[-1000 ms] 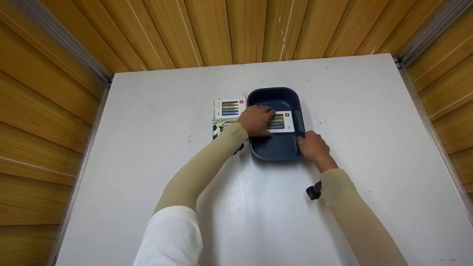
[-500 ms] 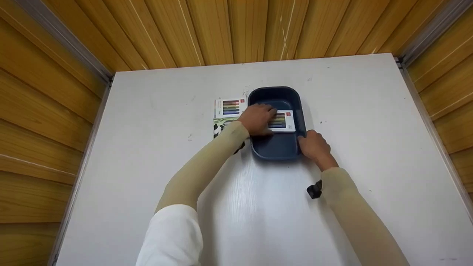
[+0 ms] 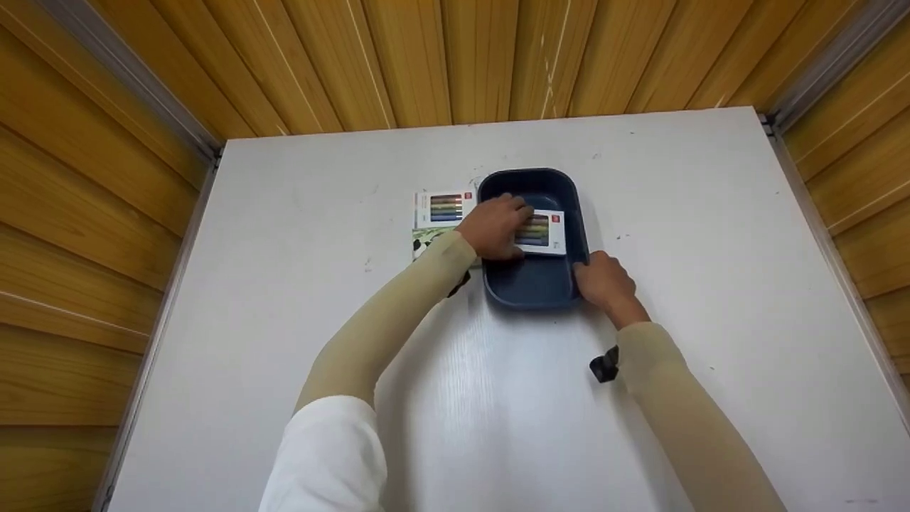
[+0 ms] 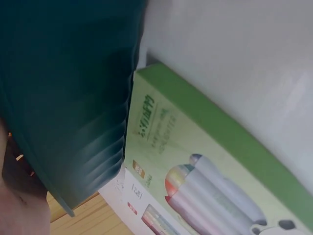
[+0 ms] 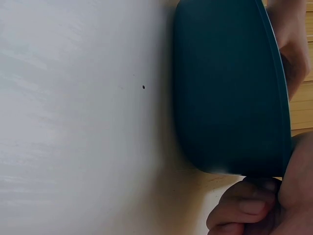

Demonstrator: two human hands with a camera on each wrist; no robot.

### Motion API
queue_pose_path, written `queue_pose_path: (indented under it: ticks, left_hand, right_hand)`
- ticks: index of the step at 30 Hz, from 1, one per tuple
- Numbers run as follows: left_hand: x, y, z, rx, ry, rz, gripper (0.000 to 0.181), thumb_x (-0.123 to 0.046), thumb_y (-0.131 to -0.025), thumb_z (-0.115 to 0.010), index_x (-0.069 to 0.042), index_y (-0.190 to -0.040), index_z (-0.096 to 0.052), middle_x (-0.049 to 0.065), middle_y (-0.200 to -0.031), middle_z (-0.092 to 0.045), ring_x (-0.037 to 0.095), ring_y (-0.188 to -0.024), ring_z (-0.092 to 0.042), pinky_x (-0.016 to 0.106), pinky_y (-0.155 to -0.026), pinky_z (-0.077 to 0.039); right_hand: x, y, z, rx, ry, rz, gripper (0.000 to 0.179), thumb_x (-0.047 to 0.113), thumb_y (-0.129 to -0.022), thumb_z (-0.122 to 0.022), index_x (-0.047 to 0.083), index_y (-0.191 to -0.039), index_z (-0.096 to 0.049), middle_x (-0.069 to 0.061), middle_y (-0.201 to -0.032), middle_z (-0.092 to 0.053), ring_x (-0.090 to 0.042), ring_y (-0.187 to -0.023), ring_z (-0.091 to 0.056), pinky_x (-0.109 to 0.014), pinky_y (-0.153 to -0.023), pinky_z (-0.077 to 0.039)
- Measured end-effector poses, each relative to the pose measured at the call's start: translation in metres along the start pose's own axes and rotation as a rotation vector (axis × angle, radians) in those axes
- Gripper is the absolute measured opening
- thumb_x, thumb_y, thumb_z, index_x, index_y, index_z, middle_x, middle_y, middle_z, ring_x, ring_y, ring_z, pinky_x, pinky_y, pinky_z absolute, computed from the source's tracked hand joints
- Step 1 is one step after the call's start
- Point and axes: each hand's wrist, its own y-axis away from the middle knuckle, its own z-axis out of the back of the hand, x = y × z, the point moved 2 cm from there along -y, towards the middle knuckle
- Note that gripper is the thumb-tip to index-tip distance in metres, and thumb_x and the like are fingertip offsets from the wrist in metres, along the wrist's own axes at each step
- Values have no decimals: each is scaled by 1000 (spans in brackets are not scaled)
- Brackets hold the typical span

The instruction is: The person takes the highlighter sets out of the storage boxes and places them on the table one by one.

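In the head view a dark blue rectangular bin (image 3: 530,291) with rounded corners stands on the white table. My left hand (image 3: 493,226) reaches over its left rim and holds a white box of coloured pens (image 3: 558,235), thumb on the near edge and fingers on the far edge. The box lies across the bin's inside, its left part hidden under the hand. At the near right corner my right hand (image 3: 606,281) grips the bin's rim, thumb inside. In the right wrist view its curled fingers (image 5: 239,208) are under the rim, outside the wall.
Left of the bin lie a second white pen box (image 3: 446,208) and a green highlighter box (image 4: 195,147) with a panda picture, close against the bin wall. The white table (image 3: 284,235) ends at wood-plank walls (image 3: 476,60) behind and at both sides.
Almost nothing differs. The left hand and the pen box in it have shifted very slightly within the bin; the right hand keeps its hold on the rim.
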Motion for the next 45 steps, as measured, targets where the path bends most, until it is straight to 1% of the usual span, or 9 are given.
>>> queue_pose_path:
  ticks: [4,7,11,16,22,32,35,40,45]
  left_hand:
    - [0,2,3,-9,-1,3,65,-42,-75,-76,-10,-128,-55,7,-125,-59,25,-112,-52,38,-100,-44]
    - [-1,4,5,-9,-4,6,64,-42,-75,-77,-11,-126,-56,6,-124,-59,25,-109,-52,39,-97,-45]
    - [-4,7,9,-13,-15,0,65,-43,-75,-76,-10,-127,-56,7,-123,-59,25,-110,-53,39,-98,-45]
    - [-6,9,11,-14,-19,-9,65,-44,-76,-76,-10,-128,-56,7,-124,-59,25,-111,-53,38,-99,-44]
    - [-8,11,14,-24,-12,-13,65,-44,-75,-77,-10,-126,-57,6,-124,-59,25,-111,-53,38,-100,-43]
    - [-12,19,26,24,-8,10,71,-45,-76,-76,-11,-133,-53,6,-131,-55,23,-116,-50,37,-104,-42]
    - [-13,22,29,20,-8,8,71,-46,-76,-76,-11,-133,-53,6,-130,-56,22,-114,-51,36,-103,-42]
    - [-12,25,33,10,4,4,70,-47,-75,-77,-12,-131,-54,4,-125,-57,20,-108,-51,35,-100,-44]
    - [-12,28,35,17,9,11,69,-47,-76,-76,-13,-132,-54,3,-127,-57,20,-110,-50,33,-102,-43]
  right_hand:
    - [1,0,0,4,-6,-1,47,27,-99,-31,-8,-119,-55,-21,-105,-61,-30,-86,-56,-40,-70,-44]
    - [0,0,-1,-6,7,2,48,27,-98,-31,-10,-120,-54,-24,-108,-62,-31,-87,-56,-42,-71,-45]
    - [-1,0,-1,-17,18,2,49,27,-97,-31,-10,-120,-53,-27,-110,-61,-31,-87,-56,-43,-72,-45]
    - [-1,-1,0,-17,0,6,46,27,-98,-32,-9,-118,-54,-24,-107,-62,-31,-86,-55,-40,-69,-44]
    - [-2,-1,0,-11,-7,6,47,27,-98,-32,-9,-118,-54,-23,-105,-61,-30,-85,-55,-38,-67,-42]
    - [-2,-2,0,-2,-5,0,46,28,-98,-33,-8,-119,-53,-23,-107,-61,-31,-87,-55,-40,-70,-44]
    - [-2,-1,0,-12,-1,6,45,28,-98,-33,-8,-117,-54,-22,-106,-61,-31,-86,-55,-39,-69,-43]
    - [-1,-1,0,-25,12,34,43,25,-98,-33,-8,-111,-57,-20,-97,-62,-28,-80,-55,-35,-63,-42]
    - [-1,-1,0,-18,11,31,44,25,-99,-32,-10,-113,-56,-21,-98,-60,-30,-81,-56,-37,-64,-42]
